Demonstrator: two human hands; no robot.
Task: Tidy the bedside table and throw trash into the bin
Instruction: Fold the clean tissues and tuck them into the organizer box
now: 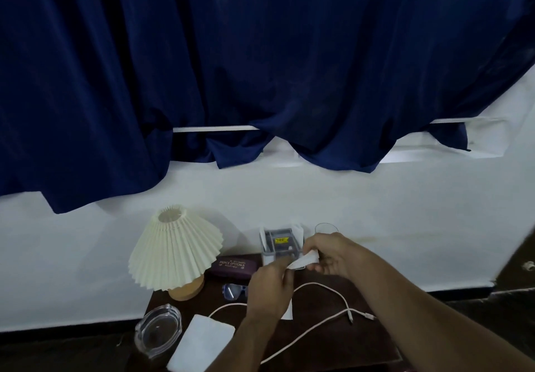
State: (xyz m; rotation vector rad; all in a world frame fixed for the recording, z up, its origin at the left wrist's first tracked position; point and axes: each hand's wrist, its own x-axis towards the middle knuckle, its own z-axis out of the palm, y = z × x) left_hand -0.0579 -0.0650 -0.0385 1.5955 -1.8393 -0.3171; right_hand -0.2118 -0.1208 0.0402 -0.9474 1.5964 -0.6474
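Note:
Over the dark bedside table [324, 339], my left hand [269, 290] and my right hand [333, 255] both pinch a small white piece of paper [304, 261]. It is held just in front of a clear organiser box [279, 245] at the table's back. A white paper edge [287, 312] shows under my left wrist. No bin is in view.
A pleated cream lamp [173, 253] stands at the back left, a purple glasses case [233, 266] beside it. Blue-tinted glasses [233, 290], a glass ashtray [158, 329], a white power bank [199, 342] with white cable [324, 322] lie on the table. A drinking glass [325, 228] stands behind my right hand.

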